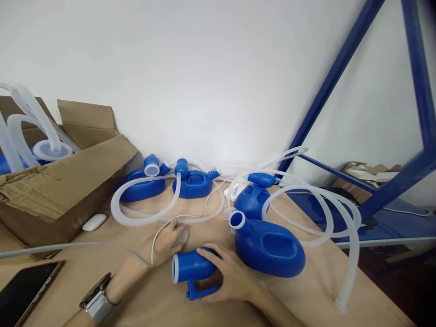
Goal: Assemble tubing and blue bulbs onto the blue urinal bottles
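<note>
Blue handled container [192,268] lies near centre on wooden table [316,290], gripped by right hand [231,274]; no hose fitted. Left hand [168,243] closed around white hose end [182,237]. Four hosed blue containers [269,245] seen behind.

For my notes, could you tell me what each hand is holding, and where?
The right hand grips the blue jug around its body; the left hand covers a white mouse.

Phone [23,290] cut off at left edge; left hand [166,243] blurred.
</note>
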### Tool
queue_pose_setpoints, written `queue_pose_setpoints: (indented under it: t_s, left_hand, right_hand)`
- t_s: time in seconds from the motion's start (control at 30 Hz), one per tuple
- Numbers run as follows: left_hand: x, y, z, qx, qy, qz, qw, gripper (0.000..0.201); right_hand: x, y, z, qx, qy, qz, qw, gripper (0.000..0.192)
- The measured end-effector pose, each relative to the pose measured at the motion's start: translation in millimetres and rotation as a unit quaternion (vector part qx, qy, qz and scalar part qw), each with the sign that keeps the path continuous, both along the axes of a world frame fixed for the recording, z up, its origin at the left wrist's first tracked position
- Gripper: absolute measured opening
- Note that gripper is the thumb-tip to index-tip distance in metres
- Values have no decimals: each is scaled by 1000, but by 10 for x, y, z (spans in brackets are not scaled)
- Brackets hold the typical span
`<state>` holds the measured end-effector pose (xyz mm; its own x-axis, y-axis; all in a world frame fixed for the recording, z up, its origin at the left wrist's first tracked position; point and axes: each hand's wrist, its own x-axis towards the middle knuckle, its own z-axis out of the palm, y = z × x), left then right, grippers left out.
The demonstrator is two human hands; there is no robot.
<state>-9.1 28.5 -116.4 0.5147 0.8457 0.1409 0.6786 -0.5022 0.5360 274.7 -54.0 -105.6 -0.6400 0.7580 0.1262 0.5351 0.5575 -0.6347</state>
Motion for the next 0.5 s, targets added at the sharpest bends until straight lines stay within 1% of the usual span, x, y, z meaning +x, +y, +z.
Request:
queue_pose_setpoints:
  t_s: [0.07, 0.13, 0.17, 0.2, 0.23, 0.27, 0.3, 0.37, 0.43, 0.5]
  left_hand:
    - [0, -11, 150, -5, -15, 20, 1000, 51]
    - [31, -87, 336, -38, -54, 51, 997, 48]
    - [61, -143, 425, -103, -116, 81, 985, 48]
    - [100, -203, 503, -161, -175, 94, 967, 48]
    - [146, -260, 565, -186, -211, 96, 955, 46]
    - [194, -309, 609, -197, -232, 84, 949, 44]
    - [242, -348, 634, -192, -236, 68, 950, 43]
    - [324, -388, 645, -149, -206, 41, 966, 41]
    - [372, -396, 634, -90, -155, 33, 983, 39]
    - [386, -397, 630, -31, -94, 23, 995, 42]
  right_hand:
    - [48, -3, -71, -42, 77, -35, 996, 113]
    - [93, 5, -122, -99, 179, -69, 976, 116]
    - [111, 13, -140, -128, 230, -78, 962, 115]
    - [124, 21, -152, -156, 273, -81, 946, 113]
    - [134, 27, -160, -179, 302, -79, 933, 110]
    - [140, 30, -165, -195, 318, -74, 925, 109]
    - [144, 30, -170, -200, 323, -69, 922, 109]
    - [144, 17, -184, -193, 319, -66, 926, 112]
    - [139, -9, -206, -173, 310, -68, 932, 114]
    - [127, -40, -225, -144, 298, -65, 941, 114]
